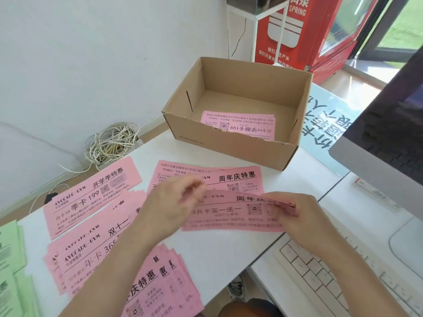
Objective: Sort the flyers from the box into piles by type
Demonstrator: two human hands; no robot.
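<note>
An open cardboard box [201,138] stands at the back of the white table, with a few pink flyers [240,125] left on its bottom. My right hand [297,213] pinches the right end of a small stack of pink flyers [229,216] held just above the table. My left hand [174,202] hovers over the stack's left end, fingers loosely curled, blurred. Behind it lies a pink pile [238,179]. More pink piles lie to the left [91,197], [91,255] and near the front edge [160,287]. Green flyers [9,259] lie at the far left.
A white keyboard [332,277] sits at the right under a monitor [384,143]. A coil of white cable [112,143] lies on the floor by the wall. A red vending cabinet [297,30] stands behind the box. A printed light-blue sheet [325,124] lies right of the box.
</note>
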